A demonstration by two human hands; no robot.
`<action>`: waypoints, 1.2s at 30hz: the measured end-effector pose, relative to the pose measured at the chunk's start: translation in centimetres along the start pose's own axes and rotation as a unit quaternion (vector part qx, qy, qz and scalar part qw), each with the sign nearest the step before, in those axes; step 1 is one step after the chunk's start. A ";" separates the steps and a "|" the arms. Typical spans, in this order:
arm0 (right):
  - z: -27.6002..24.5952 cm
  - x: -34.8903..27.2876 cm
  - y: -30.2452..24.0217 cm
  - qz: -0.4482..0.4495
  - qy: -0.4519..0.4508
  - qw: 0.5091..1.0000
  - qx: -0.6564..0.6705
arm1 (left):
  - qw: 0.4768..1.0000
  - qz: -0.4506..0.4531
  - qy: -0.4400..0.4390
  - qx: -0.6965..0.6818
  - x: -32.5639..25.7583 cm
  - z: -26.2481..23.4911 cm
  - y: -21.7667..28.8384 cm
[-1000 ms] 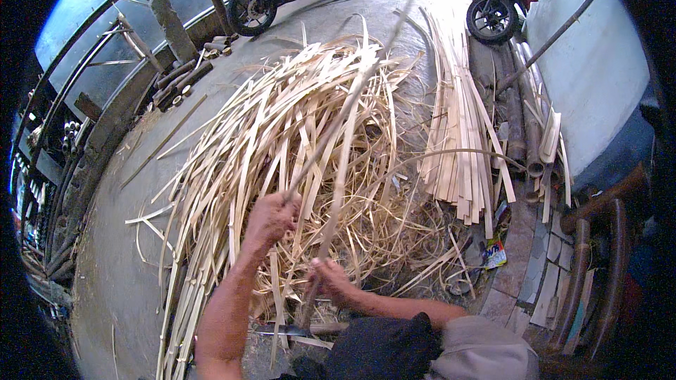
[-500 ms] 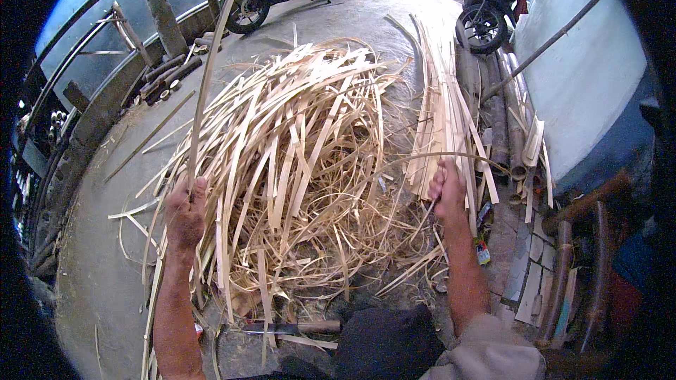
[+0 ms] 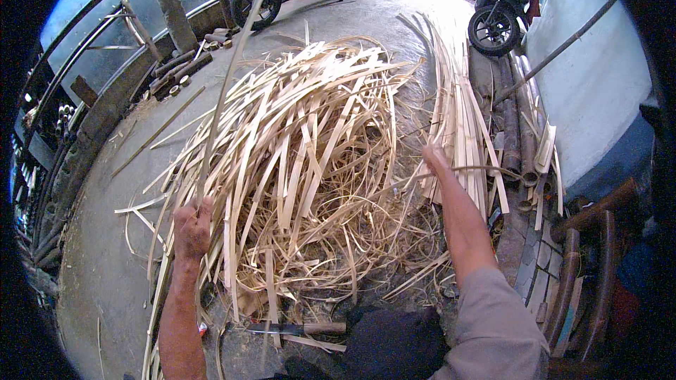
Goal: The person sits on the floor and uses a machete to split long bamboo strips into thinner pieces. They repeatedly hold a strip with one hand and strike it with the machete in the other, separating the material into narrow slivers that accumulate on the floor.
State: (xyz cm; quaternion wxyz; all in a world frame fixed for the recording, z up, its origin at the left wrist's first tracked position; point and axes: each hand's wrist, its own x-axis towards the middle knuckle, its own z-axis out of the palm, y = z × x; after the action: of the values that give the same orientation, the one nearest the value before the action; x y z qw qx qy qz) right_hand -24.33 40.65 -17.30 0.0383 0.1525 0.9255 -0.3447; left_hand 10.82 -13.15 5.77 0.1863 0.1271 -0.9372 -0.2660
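My left hand (image 3: 191, 231) is closed round a long bamboo strip (image 3: 224, 102), which rises from the fist past the top of the view. Farther out, my right hand (image 3: 436, 159) is closed at the near left side of a bundle of pale flat bamboo strips (image 3: 454, 88). Whatever its fingers hold is hidden. A thin curved strip (image 3: 493, 168) shows beside my right forearm. Between my hands spreads a big tangled pile of bamboo strips and shavings (image 3: 289, 148). Close to me on the floor lies a knife (image 3: 324, 328) with a wooden handle.
Dark bamboo poles (image 3: 510, 112) lie along the right wall, where a thin pole (image 3: 563, 46) leans. Cut bamboo pieces (image 3: 172, 74) sit by the low wall at left. Motorbikes stand at the far left (image 3: 257, 3) and far right (image 3: 495, 24).
My right hand has reached farther forward and slightly left, its arm straighter. My left hand has lowered slightly, the strip's upper end swinging right. The whole view has shifted a little.
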 end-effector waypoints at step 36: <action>1.7 -29.3 2.5 -0.325 0.072 0.924 -0.190 | 0.998 0.054 -0.037 0.001 -1.9 0.4 -3.5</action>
State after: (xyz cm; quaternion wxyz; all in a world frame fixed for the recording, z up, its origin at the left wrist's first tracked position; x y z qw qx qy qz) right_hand 4.26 33.85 -14.99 -0.1147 -0.1422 0.9725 -0.1442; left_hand 12.79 -15.18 3.01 0.1655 0.0666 -0.9492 -0.2593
